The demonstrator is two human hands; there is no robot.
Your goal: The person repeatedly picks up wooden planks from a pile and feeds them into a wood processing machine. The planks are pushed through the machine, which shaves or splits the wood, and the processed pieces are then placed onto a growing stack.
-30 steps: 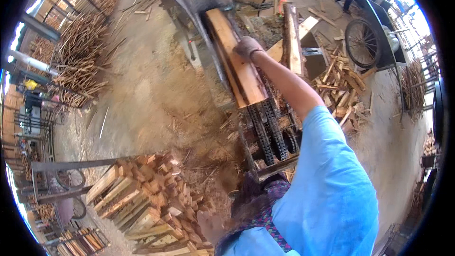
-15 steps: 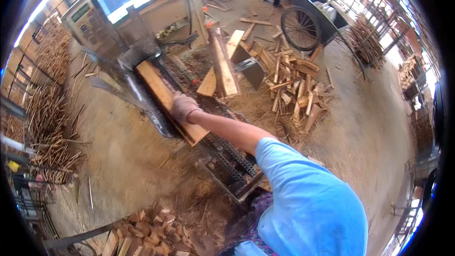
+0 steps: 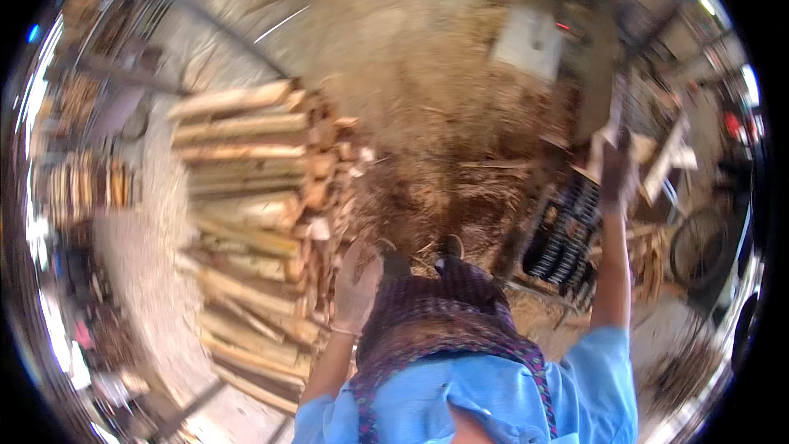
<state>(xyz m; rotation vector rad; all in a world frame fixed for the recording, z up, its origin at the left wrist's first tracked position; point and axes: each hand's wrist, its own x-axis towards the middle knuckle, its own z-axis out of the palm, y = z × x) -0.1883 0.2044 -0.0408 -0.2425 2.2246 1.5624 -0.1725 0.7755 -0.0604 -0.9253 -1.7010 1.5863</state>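
Observation:
My left hand (image 3: pixel 357 286), in a pale glove, hangs beside a stack of split firewood (image 3: pixel 246 201), near the sawn ends. Its fingers stretch out and nothing shows in them. My right arm reaches forward to the right, its gloved right hand (image 3: pixel 616 177) over the machine's chain conveyor (image 3: pixel 563 234). Motion blurs those fingers, so their grip is hidden from me. A pale wooden plank (image 3: pixel 588 160) lies by that hand at the conveyor; I cannot tell whether they touch.
Bark and wood chips (image 3: pixel 411 197) cover the floor by my feet. Loose split wood (image 3: pixel 662 160) lies beyond the conveyor at the right, near a cart wheel (image 3: pixel 699 247). A metal bar (image 3: pixel 222 29) runs past the far end of the stack.
The view has swung left and down, bringing the firewood stack and my left hand into sight. My right hand, earlier on top of the plank, now appears near its end.

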